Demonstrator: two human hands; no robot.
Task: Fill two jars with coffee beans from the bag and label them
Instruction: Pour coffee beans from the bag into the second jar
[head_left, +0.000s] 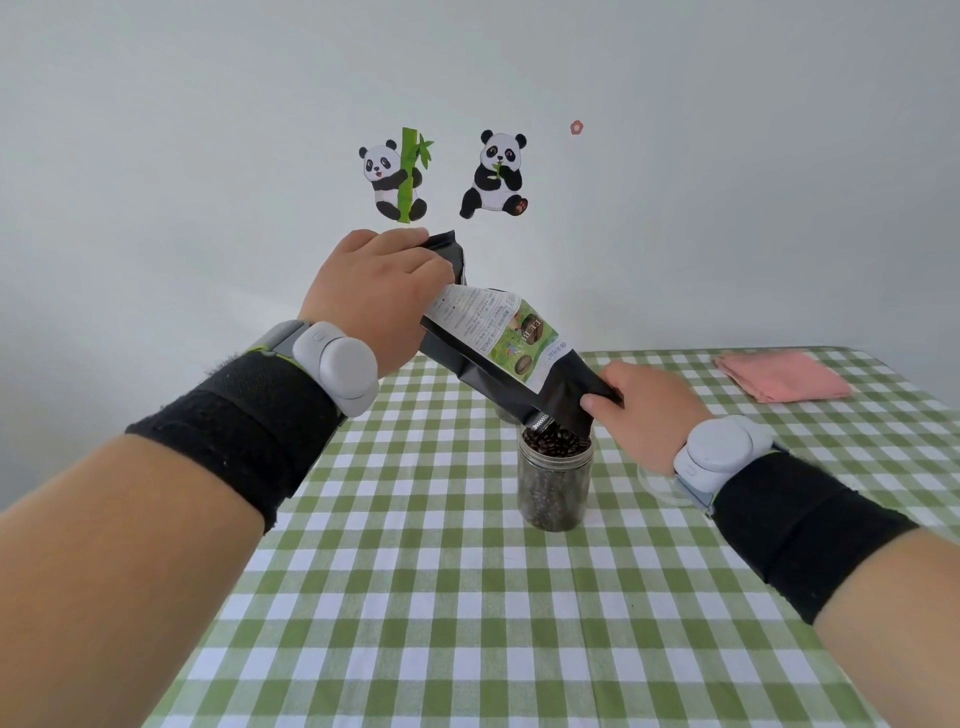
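Clearly the bag (498, 353), tilted mid-frame over the nearly full jar (555, 483), is soft and crinkly: left hand (371, 291) clamps its raised bottom end, right hand (641, 410) pinches a corner by the mouth. Behind it, a second jar (506, 414) hides; something glassy sits under the right wrist.

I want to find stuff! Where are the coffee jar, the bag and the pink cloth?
jar (554, 493): head view, glass side wall.
bag (498, 353): head view, printed label.
pink cloth (782, 375): head view, middle of folded top.
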